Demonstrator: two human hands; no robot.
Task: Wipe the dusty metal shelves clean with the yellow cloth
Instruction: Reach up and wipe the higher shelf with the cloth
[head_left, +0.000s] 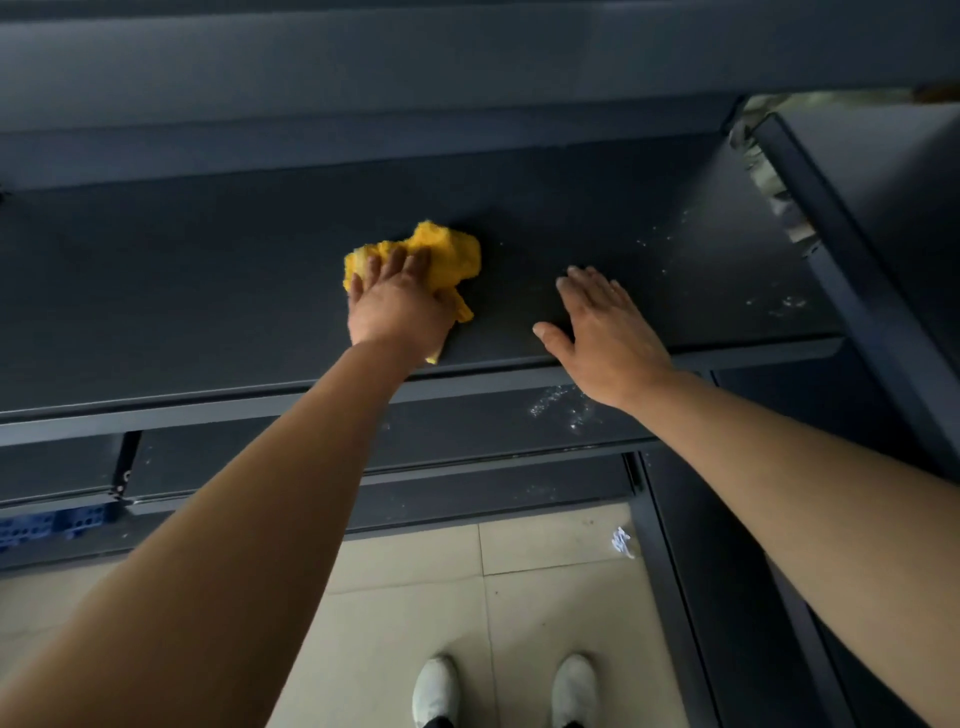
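Cloth (441, 249): bunched mid-shelf (208, 291), pinned under your left hand (395, 306), fingers laid flat over it.
Right hand (602, 332): spread flat, empty, at the front edge.
Risk: a short stroke likely misses the specks (779, 302) at right, or sweeps them onto the lower shelf (467, 431).

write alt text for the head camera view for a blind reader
A person's left hand presses a crumpled yellow cloth onto a dark metal shelf, while the right hand rests flat on it. Pale dust specks lie toward the shelf's right end, and white shoes stand on the tiled floor below.
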